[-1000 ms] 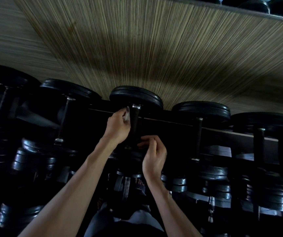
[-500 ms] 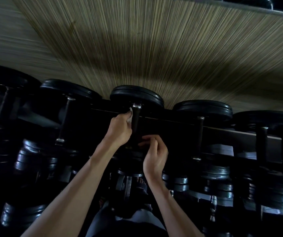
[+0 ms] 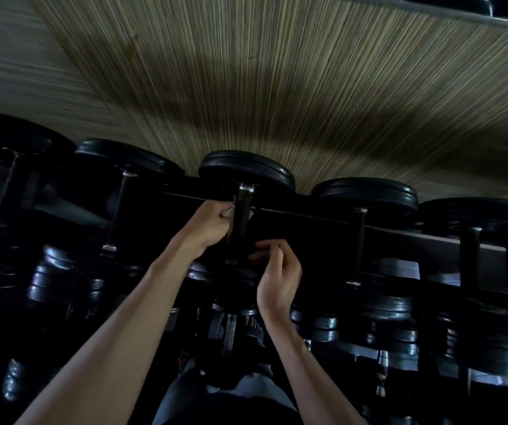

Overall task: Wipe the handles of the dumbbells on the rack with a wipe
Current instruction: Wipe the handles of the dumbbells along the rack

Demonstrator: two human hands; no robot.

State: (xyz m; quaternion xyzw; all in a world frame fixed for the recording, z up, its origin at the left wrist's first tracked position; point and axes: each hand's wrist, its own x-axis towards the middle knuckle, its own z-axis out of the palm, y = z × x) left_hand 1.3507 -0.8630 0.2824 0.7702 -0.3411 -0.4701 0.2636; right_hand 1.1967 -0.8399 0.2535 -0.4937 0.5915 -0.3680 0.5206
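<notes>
A row of black dumbbells lies across the top tier of a dark rack [image 3: 308, 214]. The middle dumbbell [image 3: 246, 171] has a dark handle [image 3: 242, 216] with chrome collars. My left hand [image 3: 208, 223] grips a small white wipe [image 3: 228, 211] and presses it against the upper left side of that handle. My right hand [image 3: 277, 277] is lower, on the right of the handle near its near end, with fingers curled and fingertips at the handle; whether it holds anything is hidden in the dark.
More dumbbells sit left [image 3: 124, 161] and right [image 3: 366, 194] on the same tier, and several smaller ones [image 3: 387, 305] fill the tiers below. A striped carpet floor [image 3: 277, 87] lies beyond the rack. My foot [image 3: 251, 325] shows between the lower tiers.
My left hand with the wipe has slid a little up the handle toward the far plate. My right hand has barely moved.
</notes>
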